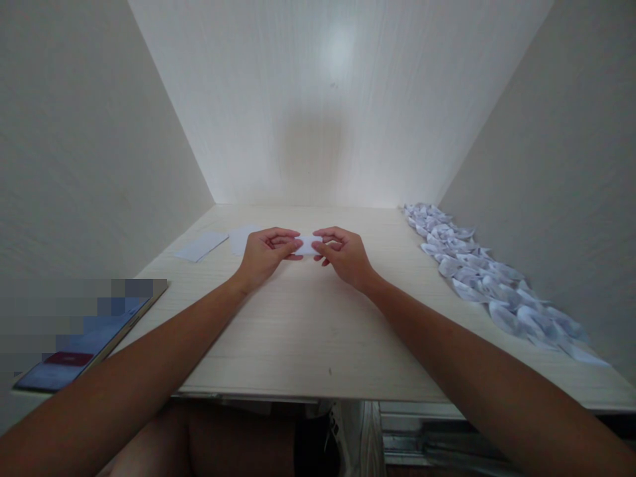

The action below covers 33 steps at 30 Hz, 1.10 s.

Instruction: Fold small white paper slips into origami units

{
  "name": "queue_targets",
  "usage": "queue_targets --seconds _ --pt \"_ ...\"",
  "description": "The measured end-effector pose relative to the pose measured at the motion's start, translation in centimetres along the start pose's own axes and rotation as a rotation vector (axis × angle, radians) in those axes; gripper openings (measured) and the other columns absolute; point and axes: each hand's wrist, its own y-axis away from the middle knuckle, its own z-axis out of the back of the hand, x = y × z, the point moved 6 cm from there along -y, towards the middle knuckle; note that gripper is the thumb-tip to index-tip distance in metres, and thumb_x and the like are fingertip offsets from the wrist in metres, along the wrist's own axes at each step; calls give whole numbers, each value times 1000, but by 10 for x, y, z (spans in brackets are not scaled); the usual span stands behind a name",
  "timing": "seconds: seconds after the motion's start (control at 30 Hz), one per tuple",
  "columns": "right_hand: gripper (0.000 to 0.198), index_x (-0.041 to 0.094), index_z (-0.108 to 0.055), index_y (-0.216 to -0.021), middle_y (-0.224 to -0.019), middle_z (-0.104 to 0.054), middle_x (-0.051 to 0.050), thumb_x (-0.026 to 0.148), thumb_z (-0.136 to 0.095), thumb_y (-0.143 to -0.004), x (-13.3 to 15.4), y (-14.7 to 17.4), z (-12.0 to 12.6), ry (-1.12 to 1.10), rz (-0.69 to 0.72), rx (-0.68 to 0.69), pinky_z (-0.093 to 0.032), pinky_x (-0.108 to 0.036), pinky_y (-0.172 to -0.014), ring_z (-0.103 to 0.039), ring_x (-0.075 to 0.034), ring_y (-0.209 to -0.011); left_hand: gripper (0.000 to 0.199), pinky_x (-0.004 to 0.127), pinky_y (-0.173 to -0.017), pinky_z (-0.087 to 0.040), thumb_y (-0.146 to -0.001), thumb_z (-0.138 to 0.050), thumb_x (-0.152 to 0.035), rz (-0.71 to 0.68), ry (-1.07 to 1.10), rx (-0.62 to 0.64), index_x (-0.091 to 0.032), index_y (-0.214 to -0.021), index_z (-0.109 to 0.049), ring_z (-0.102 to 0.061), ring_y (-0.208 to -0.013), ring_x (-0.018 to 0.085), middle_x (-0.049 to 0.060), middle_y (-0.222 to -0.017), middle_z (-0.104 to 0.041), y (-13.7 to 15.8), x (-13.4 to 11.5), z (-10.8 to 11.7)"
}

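Observation:
A small piece of white paper (308, 245) is stretched between my two hands above the middle of the table. My left hand (271, 252) pinches its left end between thumb and fingers. At the right end, my right hand (342, 253) grips it the same way. The fingers cover both ends, so only the middle of the paper shows. Just behind my left hand lie white paper sheets (241, 238), partly hidden by it, and a further stack of white paper (201, 247) sits to their left.
Along the right side of the pale table (308, 331) runs a long heap of folded white paper pieces (477, 278). A phone or tablet (106, 338), partly blurred out, lies at the left front edge beside my left forearm. Panels close in the table at left, back and right.

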Motion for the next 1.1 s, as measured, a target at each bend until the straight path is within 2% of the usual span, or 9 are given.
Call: queue_targets --seconds 0.27,0.37,0.53,0.7,0.87,1.0,1.1 --pt "37 17 -72 -101 -77 -68 0 43 -80 -76 0 0 -1 7 3 13 -50 -23 -47 -68 -13 -58 40 35 -65 -69 -58 -96 -36 2 -19 -16 -12 -83 -78 -74 -68 18 5 -72 -77 0 -2 -1" --pt "36 17 -73 -100 -75 -69 -1 41 -81 -75 1 0 -1 30 23 7 -52 -25 -52 -68 -14 -60 42 36 -65 -69 -56 -97 -38 5 -28 -11 -12 -81 -78 -74 -67 19 5 -71 -76 1 -2 -1" --pt "23 18 -76 -93 -76 -75 -4 33 -80 -77 -1 -1 -2 147 41 5 -52 -28 -60 -66 -15 -64 41 37 -64 -69 -56 -97 -39 5 -37 39 -12 -80 -78 -75 -67 20 6 -73 -77 3 -3 -5" --pt "15 17 -77 -88 -81 -78 -7 29 -77 -78 -1 -2 -1 195 27 52 -54 -30 -66 -69 -17 -70 39 37 -64 -70 -59 -96 -39 15 -60 81 -12 -80 -78 -76 -67 21 6 -71 -78 3 -2 -7" --pt "14 16 -77 -76 -69 -73 -4 28 -71 -83 5 -2 -1 409 76 131 -46 -26 -60 -62 -15 -62 39 39 -65 -70 -59 -96 -41 55 -131 143 -12 -78 -79 -76 -67 23 8 -73 -78 4 -2 -7" --pt "16 17 -75 -75 -67 -70 -2 28 -69 -86 8 1 -7 532 115 223 -40 -26 -60 -57 -13 -61 39 39 -62 -69 -58 -96 -43 66 -172 179 -13 -75 -78 -75 -66 24 9 -71 -78 5 -2 -7" --pt "17 17 -73 -75 -64 -67 0 27 -68 -87 11 2 -9 590 134 211 -37 -26 -60 -54 -13 -60 40 36 -56 -67 -58 -95 -44 53 -166 158 -13 -79 -79 -73 -62 21 8 -70 -77 5 -1 -7"
